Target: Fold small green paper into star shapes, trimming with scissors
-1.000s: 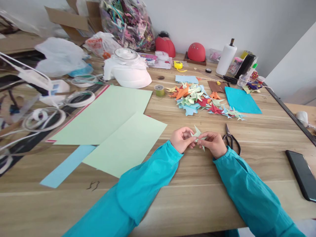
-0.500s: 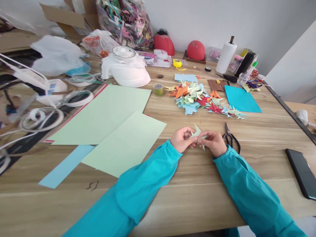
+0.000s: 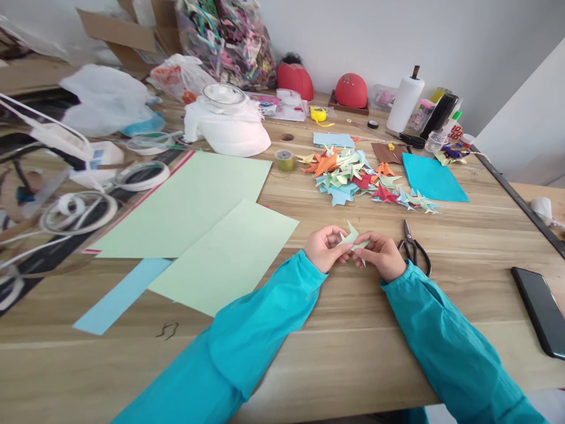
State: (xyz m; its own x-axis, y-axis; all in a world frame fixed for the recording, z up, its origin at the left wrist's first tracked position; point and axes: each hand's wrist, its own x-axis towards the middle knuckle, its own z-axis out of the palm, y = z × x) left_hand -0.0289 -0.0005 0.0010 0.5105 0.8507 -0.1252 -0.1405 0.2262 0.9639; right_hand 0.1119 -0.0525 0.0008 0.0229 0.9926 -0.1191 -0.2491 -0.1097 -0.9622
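A small pale green folded paper piece [image 3: 353,237] with pointed tips is pinched between both hands just above the wooden table [image 3: 353,353]. My left hand [image 3: 325,248] grips its left side with thumb and fingers closed. My right hand [image 3: 383,255] pinches its right side. Both arms wear teal sleeves. A pile of folded paper pieces [image 3: 357,176] in several colours lies beyond the hands.
Black scissors [image 3: 414,247] lie just right of my right hand. Large pale green sheets [image 3: 207,224] and a light blue strip [image 3: 119,297] lie at the left. A teal sheet [image 3: 430,176], a black phone [image 3: 541,309], a thread spool [image 3: 285,160], a white object [image 3: 227,126] and clutter surround them.
Almost nothing differs. The hands keep their pinch on the green paper piece with only slight finger shifts, and the camera has swayed a little.
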